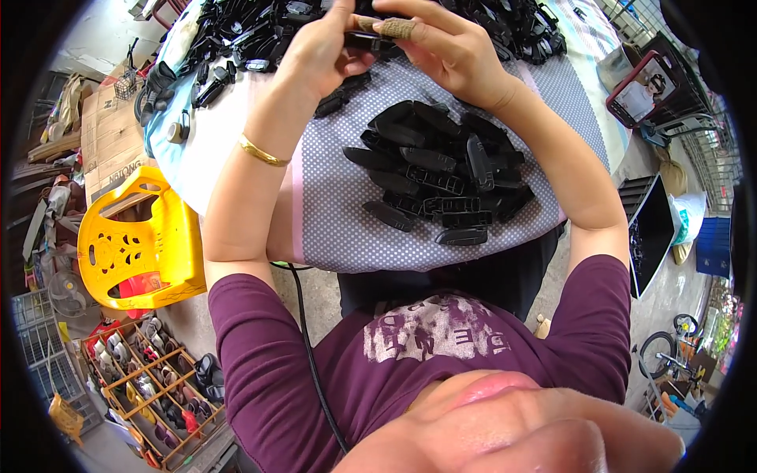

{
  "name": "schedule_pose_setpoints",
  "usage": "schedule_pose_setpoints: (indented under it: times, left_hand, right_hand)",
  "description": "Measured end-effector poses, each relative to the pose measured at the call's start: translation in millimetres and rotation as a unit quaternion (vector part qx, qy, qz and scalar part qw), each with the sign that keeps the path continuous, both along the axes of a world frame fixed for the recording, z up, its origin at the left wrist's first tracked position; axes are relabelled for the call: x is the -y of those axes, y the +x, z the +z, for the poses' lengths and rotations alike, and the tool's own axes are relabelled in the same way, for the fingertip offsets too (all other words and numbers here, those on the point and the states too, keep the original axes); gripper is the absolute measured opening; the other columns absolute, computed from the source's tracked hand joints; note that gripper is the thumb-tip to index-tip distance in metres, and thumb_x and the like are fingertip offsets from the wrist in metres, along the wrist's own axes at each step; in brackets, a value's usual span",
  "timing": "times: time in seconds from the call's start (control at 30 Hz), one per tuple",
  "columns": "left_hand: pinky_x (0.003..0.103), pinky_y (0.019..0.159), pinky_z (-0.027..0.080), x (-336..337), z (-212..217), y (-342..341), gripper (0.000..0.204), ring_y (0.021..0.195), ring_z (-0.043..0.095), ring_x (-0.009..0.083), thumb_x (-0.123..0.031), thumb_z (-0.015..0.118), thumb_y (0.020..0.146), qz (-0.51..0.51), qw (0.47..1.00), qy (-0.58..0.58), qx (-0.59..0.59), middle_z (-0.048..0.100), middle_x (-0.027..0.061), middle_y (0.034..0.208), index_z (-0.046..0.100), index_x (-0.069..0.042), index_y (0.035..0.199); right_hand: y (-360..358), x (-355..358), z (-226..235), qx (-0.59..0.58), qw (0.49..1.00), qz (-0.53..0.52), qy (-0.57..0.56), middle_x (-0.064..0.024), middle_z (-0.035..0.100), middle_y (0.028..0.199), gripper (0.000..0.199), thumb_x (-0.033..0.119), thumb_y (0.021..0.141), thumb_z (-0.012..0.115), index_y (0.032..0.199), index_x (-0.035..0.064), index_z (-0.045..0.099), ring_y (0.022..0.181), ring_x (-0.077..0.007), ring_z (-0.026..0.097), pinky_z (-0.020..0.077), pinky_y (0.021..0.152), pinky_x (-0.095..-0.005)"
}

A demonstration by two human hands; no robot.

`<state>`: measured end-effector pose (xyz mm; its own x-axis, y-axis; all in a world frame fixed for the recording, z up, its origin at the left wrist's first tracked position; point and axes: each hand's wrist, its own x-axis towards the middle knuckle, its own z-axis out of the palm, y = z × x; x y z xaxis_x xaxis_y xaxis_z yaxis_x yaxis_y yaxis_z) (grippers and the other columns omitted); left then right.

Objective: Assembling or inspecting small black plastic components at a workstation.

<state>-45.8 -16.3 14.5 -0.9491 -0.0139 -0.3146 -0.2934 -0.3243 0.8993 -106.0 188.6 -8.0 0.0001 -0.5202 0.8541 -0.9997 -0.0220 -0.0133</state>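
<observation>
Both hands, left hand and right hand, were pinching one black plastic part mid-assembly, far side; next probably needed pressing it together squarely.

A flattened brown cardboard box leans at the left, beside the surface's edge and just above the yellow plastic chair, with dark print on its lower flap. At the upper right, a small screen in a red frame stands tilted in a dark wire basket, showing a pale picture. Below it, a larger flat dark panel, probably a switched-off screen, stands on edge. Further right lies a white bag near a blue crate.
</observation>
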Motion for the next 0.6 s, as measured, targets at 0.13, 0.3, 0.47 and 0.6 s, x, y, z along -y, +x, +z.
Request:
schedule_pose_setpoints:
  times: [0.13,0.3,0.47,0.6]
  left_hand:
    - [0.027,0.049,0.044,20.5,-34.7,-12.9,0.062,0.059,0.059,0.0169,-0.057,0.039,0.108,-0.255,0.917,0.169,-0.256,0.068,0.006,0.083,0.069,-0.005,0.098]
    - [0.041,0.082,0.063,-10.2,-4.2,1.9,0.036,0.086,0.073,0.0262,-0.028,0.051,0.11,0.02,0.98,0.183,-0.08,0.073,0.0116,0.103,0.068,0.003,0.119]
    - [0.026,0.073,0.059,2.8,-10.8,4.6,0.027,0.082,0.071,0.0149,-0.007,0.066,0.1,-0.078,0.968,0.081,-0.226,0.074,0.0058,0.098,0.068,-0.001,0.127]
    - [0.021,0.069,0.053,0.3,-11.5,3.4,0.027,0.077,0.066,0.0084,-0.007,0.069,0.099,-0.01,0.958,-0.125,-0.257,0.073,0.0007,0.094,0.07,0.001,0.124]
  right_hand:
    - [3.9,8.4,-6.6,-0.012,0.999,0.011,-0.029,-0.0166,0.072,0.108,0.029,0.0,0.089,0.067,0.117,0.0009,0.071,0.091,-0.0365,0.071,0.0592,0.08,-0.0388]
    - [4.2,3.1,-11.2,0.328,0.943,-0.031,-0.043,-0.0138,0.074,0.094,0.021,0.001,0.096,0.06,0.114,-0.0043,0.07,0.084,-0.0192,0.071,0.0558,0.076,-0.0304]
    - [9.6,3.6,-3.2,0.338,0.937,-0.012,-0.085,-0.012,0.072,0.099,0.02,0.0,0.097,0.057,0.112,-0.0062,0.07,0.09,-0.0152,0.067,0.0542,0.079,-0.0284]
    - [12.1,1.4,-1.5,0.302,0.95,-0.024,-0.082,-0.0146,0.072,0.102,0.02,-0.001,0.097,0.058,0.111,-0.006,0.07,0.091,-0.0193,0.069,0.0543,0.079,-0.0292]
